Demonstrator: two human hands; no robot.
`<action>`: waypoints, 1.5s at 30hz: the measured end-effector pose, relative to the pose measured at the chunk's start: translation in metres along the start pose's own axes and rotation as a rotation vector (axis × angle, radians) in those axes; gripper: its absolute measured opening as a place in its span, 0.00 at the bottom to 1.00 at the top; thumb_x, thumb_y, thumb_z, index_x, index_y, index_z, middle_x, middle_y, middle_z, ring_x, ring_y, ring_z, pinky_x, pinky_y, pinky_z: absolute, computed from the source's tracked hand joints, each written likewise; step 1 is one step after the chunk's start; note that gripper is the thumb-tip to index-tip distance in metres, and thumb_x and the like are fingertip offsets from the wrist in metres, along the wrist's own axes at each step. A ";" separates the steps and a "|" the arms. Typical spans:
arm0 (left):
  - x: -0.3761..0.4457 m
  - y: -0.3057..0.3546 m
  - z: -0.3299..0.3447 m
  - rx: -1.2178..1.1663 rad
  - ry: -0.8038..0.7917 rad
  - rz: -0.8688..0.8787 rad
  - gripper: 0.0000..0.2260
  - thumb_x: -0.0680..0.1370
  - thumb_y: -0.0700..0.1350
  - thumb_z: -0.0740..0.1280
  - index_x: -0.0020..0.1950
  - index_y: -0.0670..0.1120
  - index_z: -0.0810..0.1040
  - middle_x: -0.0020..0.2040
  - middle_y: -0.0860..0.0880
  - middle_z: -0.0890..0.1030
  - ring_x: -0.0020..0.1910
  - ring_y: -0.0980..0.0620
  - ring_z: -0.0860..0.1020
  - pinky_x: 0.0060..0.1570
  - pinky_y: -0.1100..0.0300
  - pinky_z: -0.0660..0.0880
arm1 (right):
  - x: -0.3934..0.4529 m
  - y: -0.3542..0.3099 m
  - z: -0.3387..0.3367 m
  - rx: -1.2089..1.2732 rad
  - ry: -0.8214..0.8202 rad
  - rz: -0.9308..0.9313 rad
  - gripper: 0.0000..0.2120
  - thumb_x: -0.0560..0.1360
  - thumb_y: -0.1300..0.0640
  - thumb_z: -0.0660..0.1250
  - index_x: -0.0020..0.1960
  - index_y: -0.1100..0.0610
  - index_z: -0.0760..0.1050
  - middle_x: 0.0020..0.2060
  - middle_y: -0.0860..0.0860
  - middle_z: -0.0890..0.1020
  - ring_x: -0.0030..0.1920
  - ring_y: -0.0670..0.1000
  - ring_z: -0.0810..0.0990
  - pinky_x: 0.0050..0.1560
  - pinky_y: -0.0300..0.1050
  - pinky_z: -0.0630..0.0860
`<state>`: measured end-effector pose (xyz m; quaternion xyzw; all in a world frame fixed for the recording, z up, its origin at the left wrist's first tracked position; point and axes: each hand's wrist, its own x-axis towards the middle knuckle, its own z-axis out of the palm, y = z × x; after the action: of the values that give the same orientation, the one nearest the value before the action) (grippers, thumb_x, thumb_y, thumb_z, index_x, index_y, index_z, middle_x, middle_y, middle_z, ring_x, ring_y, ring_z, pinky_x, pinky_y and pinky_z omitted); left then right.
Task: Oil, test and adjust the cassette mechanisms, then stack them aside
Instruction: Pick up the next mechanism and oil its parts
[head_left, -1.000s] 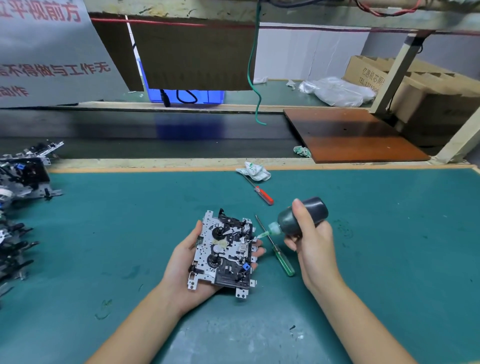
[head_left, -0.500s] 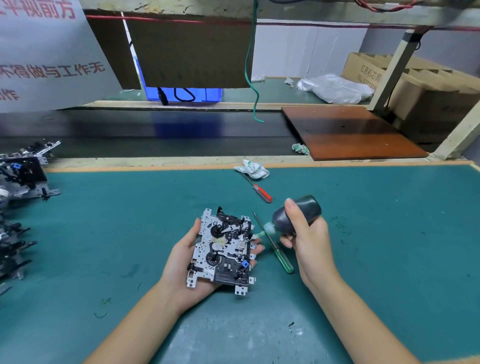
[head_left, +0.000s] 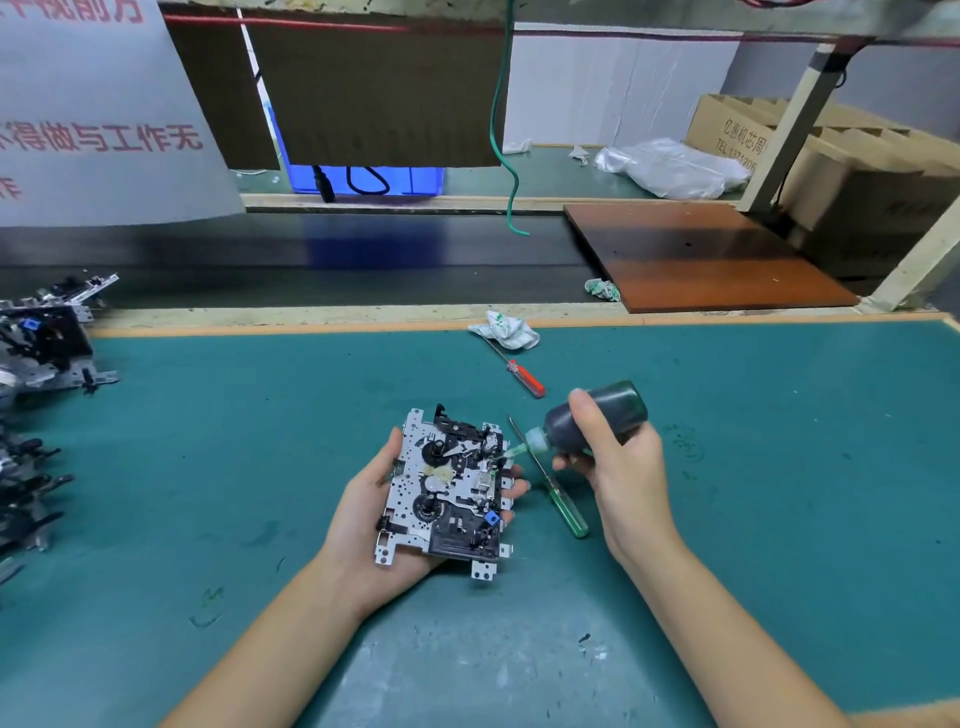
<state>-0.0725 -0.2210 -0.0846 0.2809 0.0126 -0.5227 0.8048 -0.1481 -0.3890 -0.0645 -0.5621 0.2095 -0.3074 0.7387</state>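
Observation:
My left hand cradles a cassette mechanism, a silver metal plate with black reels and a small blue part, face up above the green mat. Fingertips curl round its right edge. My right hand grips a dark oil bottle tilted on its side. The bottle's pale green nozzle touches the upper right edge of the mechanism. A green-handled screwdriver lies on the mat between the two hands.
Several more mechanisms are piled at the mat's left edge. A red-handled screwdriver and a crumpled cloth lie near the far edge. Behind are a dark conveyor belt, a brown board and cardboard boxes.
The bottle's nozzle has come in a little to meet the mechanism's upper right edge. Both hands otherwise hold much the same place.

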 end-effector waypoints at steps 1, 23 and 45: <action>0.000 0.000 0.000 -0.001 0.003 0.002 0.30 0.76 0.59 0.57 0.59 0.34 0.79 0.63 0.29 0.74 0.60 0.29 0.75 0.57 0.34 0.71 | 0.001 -0.001 -0.001 0.029 -0.001 -0.008 0.20 0.57 0.44 0.73 0.41 0.57 0.75 0.31 0.47 0.82 0.31 0.45 0.81 0.29 0.38 0.77; -0.010 0.015 -0.004 0.171 -0.057 -0.053 0.46 0.71 0.75 0.52 0.67 0.35 0.72 0.68 0.32 0.69 0.66 0.31 0.70 0.66 0.36 0.65 | -0.006 -0.014 -0.025 -0.784 0.107 -0.781 0.17 0.69 0.64 0.67 0.57 0.53 0.72 0.45 0.47 0.74 0.46 0.48 0.72 0.49 0.37 0.68; -0.058 -0.009 0.001 2.202 0.595 0.341 0.38 0.54 0.84 0.42 0.41 0.58 0.73 0.35 0.58 0.79 0.38 0.58 0.78 0.36 0.61 0.71 | -0.037 0.005 -0.047 -1.440 -0.405 -0.781 0.22 0.69 0.34 0.62 0.37 0.55 0.74 0.35 0.46 0.75 0.41 0.51 0.75 0.56 0.42 0.65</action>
<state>-0.1069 -0.1759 -0.0699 0.9412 -0.2993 -0.0481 0.1489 -0.2046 -0.3958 -0.0842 -0.9722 0.0083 -0.2252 0.0639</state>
